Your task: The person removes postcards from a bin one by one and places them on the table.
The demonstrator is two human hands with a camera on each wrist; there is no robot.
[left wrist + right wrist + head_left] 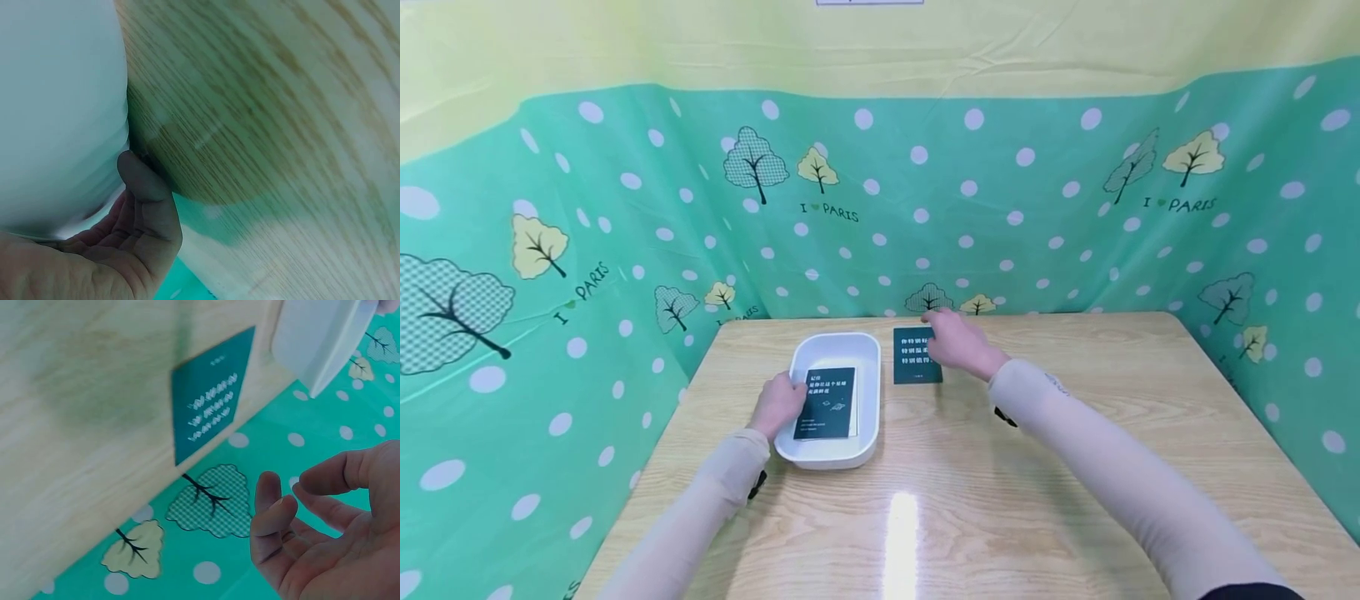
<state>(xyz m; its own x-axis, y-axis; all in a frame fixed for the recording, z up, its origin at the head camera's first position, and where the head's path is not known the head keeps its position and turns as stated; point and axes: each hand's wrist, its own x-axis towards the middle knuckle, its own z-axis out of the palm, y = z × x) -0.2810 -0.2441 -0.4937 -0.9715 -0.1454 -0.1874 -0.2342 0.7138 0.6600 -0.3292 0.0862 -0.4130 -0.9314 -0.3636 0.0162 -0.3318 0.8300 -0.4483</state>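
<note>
Pale sleeves (1105, 462) extend forward: your left hand (778, 404) grips the tray (870, 400), probably steadying it; your right hand (962, 340), narrowly curved and empty, hangs near the dark booklet (916, 372) on the table (1000, 517).

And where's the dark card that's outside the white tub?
In the head view, the dark card lies near the far edge of the table, just right of the white tub, partly hidden by the right hand.

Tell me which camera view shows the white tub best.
The head view: it shows the white tub nearly whole, rim and inside, the left hand covering part of one side. The left wrist view gives an outer wall, close up and cropped; the right wrist view, one end cropped at the top.
</note>
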